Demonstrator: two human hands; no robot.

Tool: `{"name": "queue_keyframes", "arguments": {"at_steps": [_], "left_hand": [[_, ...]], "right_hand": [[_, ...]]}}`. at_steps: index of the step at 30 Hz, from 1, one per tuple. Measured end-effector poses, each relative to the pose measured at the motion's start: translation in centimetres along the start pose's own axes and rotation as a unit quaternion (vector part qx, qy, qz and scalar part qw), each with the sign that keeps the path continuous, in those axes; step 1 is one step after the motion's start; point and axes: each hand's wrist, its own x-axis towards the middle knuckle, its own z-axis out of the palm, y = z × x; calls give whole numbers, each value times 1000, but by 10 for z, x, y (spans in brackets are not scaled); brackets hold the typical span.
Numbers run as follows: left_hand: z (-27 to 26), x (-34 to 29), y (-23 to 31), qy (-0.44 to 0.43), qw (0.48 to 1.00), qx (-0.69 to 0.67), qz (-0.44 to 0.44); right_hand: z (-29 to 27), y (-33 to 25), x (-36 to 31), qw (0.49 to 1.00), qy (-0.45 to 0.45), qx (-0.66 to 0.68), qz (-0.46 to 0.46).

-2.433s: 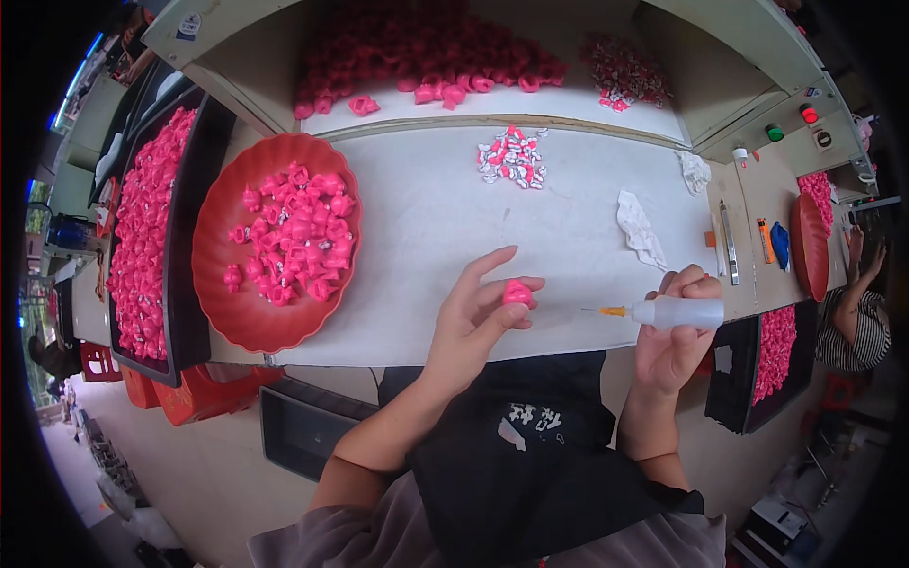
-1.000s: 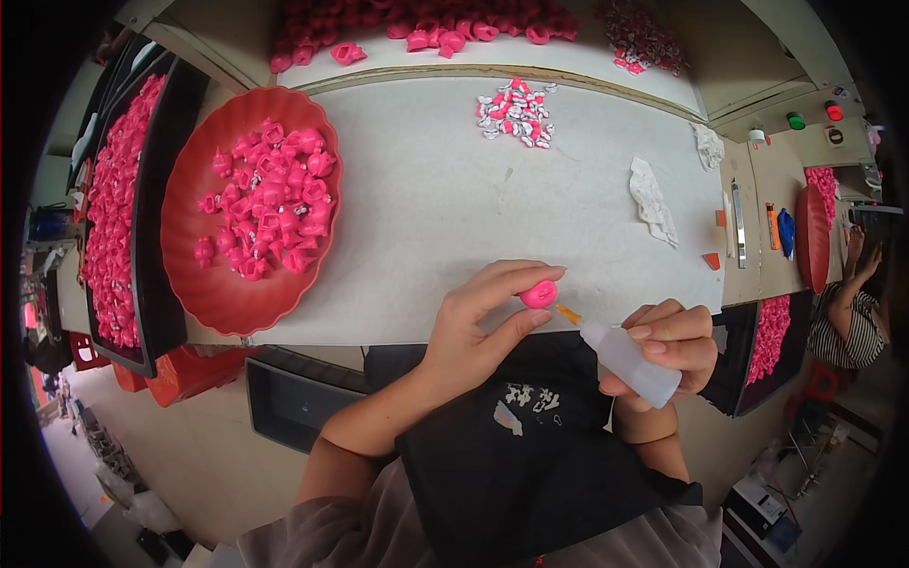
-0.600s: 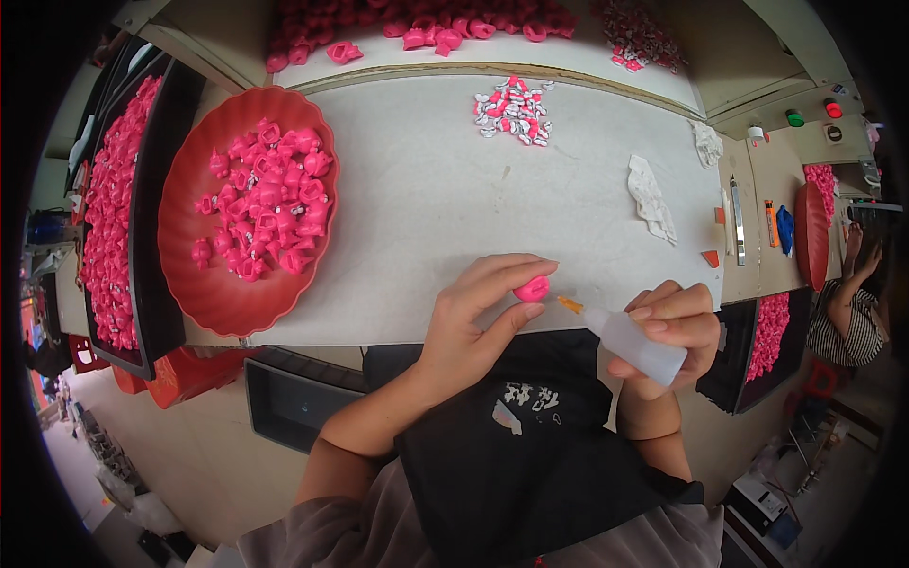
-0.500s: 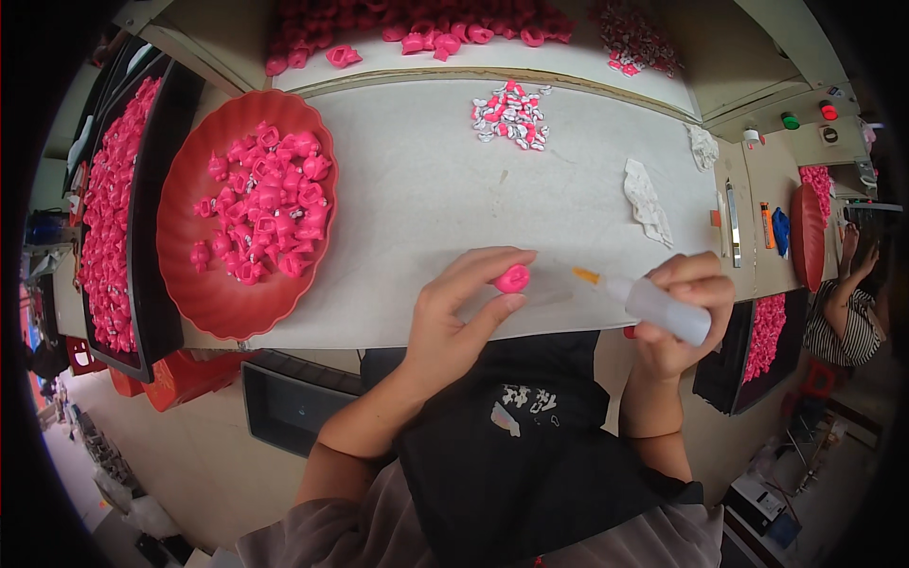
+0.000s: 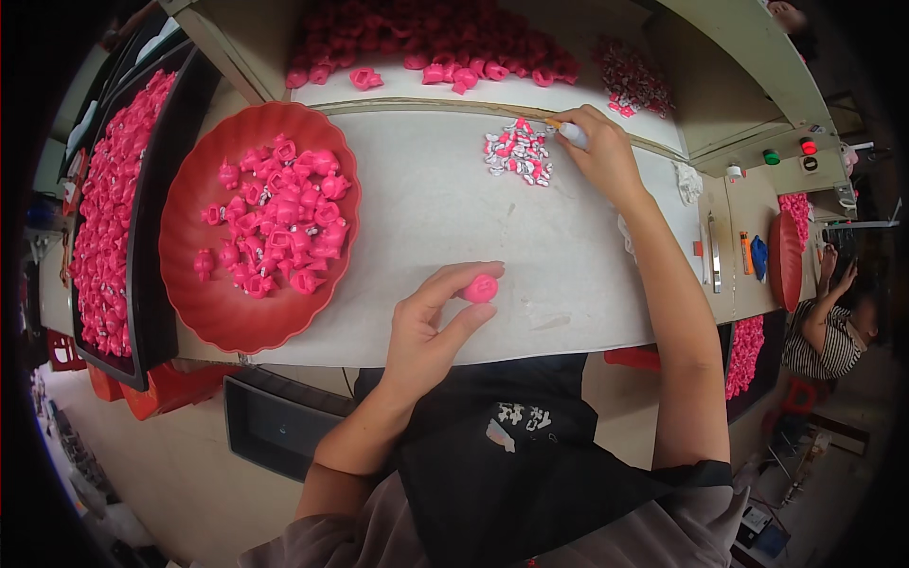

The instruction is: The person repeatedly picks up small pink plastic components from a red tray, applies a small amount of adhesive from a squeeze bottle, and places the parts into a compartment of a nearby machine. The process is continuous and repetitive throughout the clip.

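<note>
My left hand (image 5: 424, 331) pinches a small round pink plastic piece (image 5: 480, 290) between thumb and fingers, just above the near part of the white worktop. Stretched far forward, my right hand (image 5: 604, 156) is closed on a squeeze bottle (image 5: 574, 134) with a yellow-orange nozzle. That nozzle points left, over the far right edge of a small pile of white and pink parts (image 5: 517, 153). My fingers hide most of the bottle. On the left, a red scalloped bowl (image 5: 194, 180) holds many pink figure pieces (image 5: 284, 213).
A black tray (image 5: 151, 284) of pink pieces stands at far left. More pink pieces (image 5: 426, 43) and small parts (image 5: 632, 80) fill a shelf behind the worktop. A crumpled white tissue (image 5: 688, 183) lies right. Another person (image 5: 822, 336) in stripes sits at far right.
My right hand has swung forward with the squeeze bottle, from beside the pink piece to the pile of small parts. My left hand keeps its pinch, slightly further left in view.
</note>
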Motion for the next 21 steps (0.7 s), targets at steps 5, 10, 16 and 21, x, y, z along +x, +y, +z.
{"name": "queue_keyframes", "arguments": {"at_steps": [5,10,16,21], "left_hand": [[-2,0,-4,-5,1000,11,-6],[1,0,-4,-9,1000,12,-7],[5,-1,-2,-13,1000,5,-18],[12,0,-3,-31,999,-9,-33]], "right_hand": [[6,-5,1,998,-16,-42,32],[4,-9,0,997,-7,17,75],[-26,-35,-27,925,-50,330,184],[-45,-64,-66,868,-69,451,195]]}}
